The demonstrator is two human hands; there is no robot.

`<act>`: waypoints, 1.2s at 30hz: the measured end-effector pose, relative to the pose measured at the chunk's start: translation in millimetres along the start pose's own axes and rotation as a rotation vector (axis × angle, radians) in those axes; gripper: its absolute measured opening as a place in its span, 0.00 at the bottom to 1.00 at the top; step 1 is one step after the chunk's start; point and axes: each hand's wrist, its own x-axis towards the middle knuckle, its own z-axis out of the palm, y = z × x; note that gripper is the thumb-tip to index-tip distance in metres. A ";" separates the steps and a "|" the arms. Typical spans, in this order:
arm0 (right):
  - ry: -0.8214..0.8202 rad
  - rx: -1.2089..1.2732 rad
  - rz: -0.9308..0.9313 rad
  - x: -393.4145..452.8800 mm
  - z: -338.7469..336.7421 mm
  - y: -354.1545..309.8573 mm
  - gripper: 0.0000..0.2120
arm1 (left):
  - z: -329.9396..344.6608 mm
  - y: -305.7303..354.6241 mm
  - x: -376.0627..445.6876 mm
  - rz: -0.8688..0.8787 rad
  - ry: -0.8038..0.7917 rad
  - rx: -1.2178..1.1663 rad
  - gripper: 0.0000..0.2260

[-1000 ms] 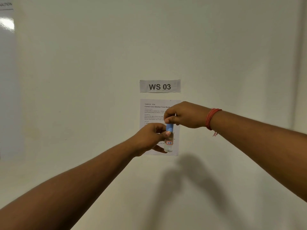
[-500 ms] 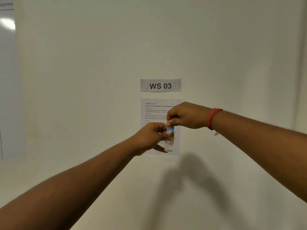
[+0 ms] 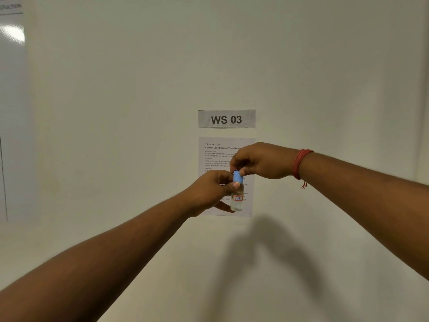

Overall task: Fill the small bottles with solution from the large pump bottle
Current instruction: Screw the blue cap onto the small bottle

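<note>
Since 1 second ago both hands have barely moved, though more of the blue cap now shows below the right hand, whose curled fingertips pinch its top. Left hand grips the small bottle, a clear plastic cylinder held upright in mid-air with a "7B" sticker. Behind, a printed sheet and "WS 03" label lie flat on the smooth pale wall

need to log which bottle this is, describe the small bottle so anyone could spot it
Below the WS 03 sign, before the task sheet, both hands meet. The small bottle is clear, with a blue cap and a red-framed "7B" label.
</note>
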 end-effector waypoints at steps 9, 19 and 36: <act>-0.010 -0.007 0.038 -1.5 -2.6 3.5 0.11 | 0.6 -1.8 -0.9 0.003 -0.021 0.007 0.10; -0.014 -0.014 -0.028 -2.9 -1.2 2.9 0.12 | -0.7 -2.1 0.2 0.004 -0.012 0.011 0.13; -0.067 -0.018 0.005 -3.8 19.7 -4.5 0.08 | -1.1 -15.2 -1.9 0.034 0.011 0.006 0.10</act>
